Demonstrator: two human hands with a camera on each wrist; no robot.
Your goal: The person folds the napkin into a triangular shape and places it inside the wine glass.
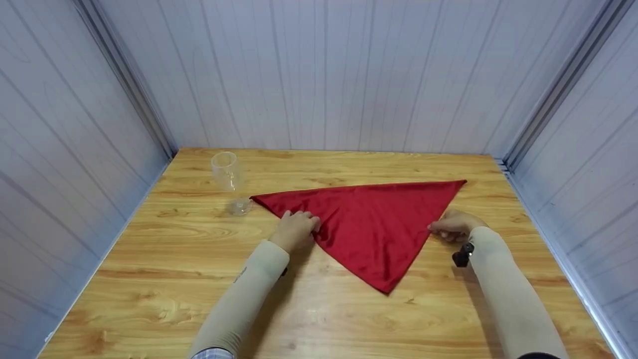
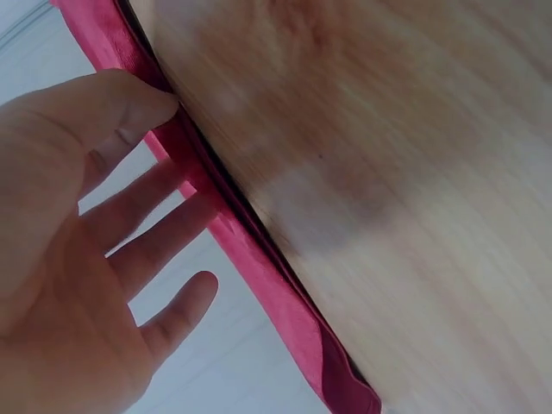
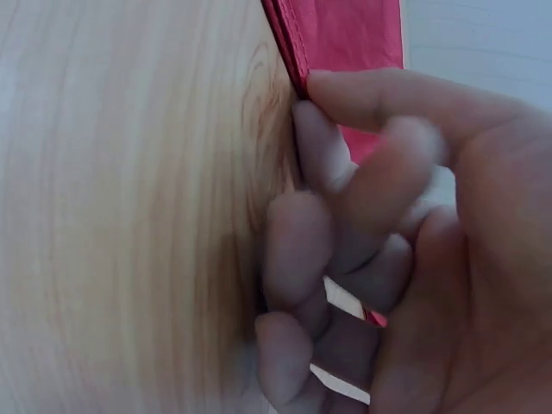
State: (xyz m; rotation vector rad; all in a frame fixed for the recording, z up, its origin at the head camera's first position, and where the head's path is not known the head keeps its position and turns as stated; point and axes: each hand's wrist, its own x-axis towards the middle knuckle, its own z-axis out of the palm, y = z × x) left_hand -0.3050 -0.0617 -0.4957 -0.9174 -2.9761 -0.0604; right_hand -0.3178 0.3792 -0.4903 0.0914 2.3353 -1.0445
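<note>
Both our hands at the edges of a red cloth folded into a triangle on the table.

The red cloth (image 1: 371, 224) lies flat on the wooden table (image 1: 164, 279); our left hand (image 1: 295, 230) rests on its left edge with fingers spread and straight, while our right hand (image 1: 454, 225) pinches the right edge. An upright clear glass (image 1: 227, 172) stands just beyond the cloth's left tip, near the wall panels (image 1: 319, 75).

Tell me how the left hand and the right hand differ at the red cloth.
The left hand lies at the red cloth's left slanted edge, fingers fairly straight; the right hand is at the right slanted edge, fingers curled. The left hand's thumb and fingers only touch the edge; the right hand pinches it between thumb and finger. Both meet the folded triangle on the wooden table.
</note>
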